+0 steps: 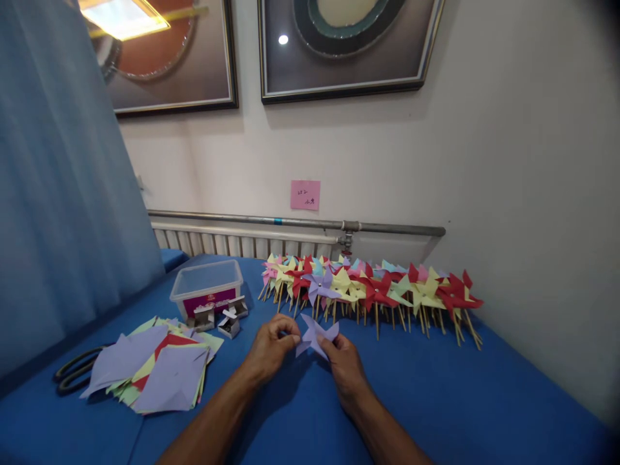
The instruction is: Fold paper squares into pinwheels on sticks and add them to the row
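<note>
Both hands meet over the blue table (436, 400) around a small lilac paper pinwheel (316, 334). My left hand (271, 349) pinches its left side with curled fingers. My right hand (345, 361) grips its lower right edge. The pinwheel has folded points and no stick that I can see. Just beyond it lies a long row of finished pinwheels (372, 290) in red, yellow, pink and lilac on wooden sticks.
A stack of cut coloured paper squares (155, 371) lies at the left, with black scissors (72, 374) beside it. A clear plastic tub (207, 287) and small open boxes (227, 318) stand behind the paper. A radiator and pipe run along the wall; a blue curtain hangs left.
</note>
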Available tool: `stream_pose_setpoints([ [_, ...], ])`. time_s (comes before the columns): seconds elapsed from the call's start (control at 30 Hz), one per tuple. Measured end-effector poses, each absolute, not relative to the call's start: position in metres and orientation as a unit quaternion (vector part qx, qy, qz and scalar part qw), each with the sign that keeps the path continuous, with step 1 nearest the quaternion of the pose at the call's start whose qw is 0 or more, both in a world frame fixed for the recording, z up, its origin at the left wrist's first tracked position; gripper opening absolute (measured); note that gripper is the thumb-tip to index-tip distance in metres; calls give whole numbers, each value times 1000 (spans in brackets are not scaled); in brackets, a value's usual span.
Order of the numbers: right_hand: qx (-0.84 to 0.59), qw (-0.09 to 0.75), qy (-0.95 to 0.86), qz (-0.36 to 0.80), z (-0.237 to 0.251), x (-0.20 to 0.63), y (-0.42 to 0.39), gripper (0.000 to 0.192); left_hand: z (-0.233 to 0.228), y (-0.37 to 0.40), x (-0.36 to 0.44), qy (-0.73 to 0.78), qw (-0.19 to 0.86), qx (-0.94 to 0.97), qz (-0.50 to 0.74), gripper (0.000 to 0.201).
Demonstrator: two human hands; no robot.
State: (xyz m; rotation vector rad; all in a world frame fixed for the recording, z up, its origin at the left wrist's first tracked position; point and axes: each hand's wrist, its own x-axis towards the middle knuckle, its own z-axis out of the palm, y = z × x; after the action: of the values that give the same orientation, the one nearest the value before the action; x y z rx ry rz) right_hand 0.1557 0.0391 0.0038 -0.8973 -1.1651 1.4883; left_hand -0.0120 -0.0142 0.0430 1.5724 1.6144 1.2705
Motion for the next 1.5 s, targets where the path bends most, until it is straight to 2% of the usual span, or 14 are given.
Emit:
stream_pose_setpoints([
  [0.2, -371, 507, -487, 607, 0, 151, 38, 43, 26, -9, 9, 533, 384, 490, 572, 2],
  [0.53, -335, 500, -492, 629, 3, 143, 29, 33, 22, -6, 8, 522, 397, 508, 558, 13],
  [0.87, -333, 485, -508, 629, 3, 146, 29, 41, 21, -7, 9, 521, 437, 473, 561, 24],
  [1.27, -353, 479, -535, 600, -5, 147, 33, 32, 23, -10, 12, 555, 370, 482, 568, 14],
  [1.5, -362, 483, -546, 580, 1, 149, 28, 33, 24, -12, 14, 559, 368, 491, 557, 9],
])
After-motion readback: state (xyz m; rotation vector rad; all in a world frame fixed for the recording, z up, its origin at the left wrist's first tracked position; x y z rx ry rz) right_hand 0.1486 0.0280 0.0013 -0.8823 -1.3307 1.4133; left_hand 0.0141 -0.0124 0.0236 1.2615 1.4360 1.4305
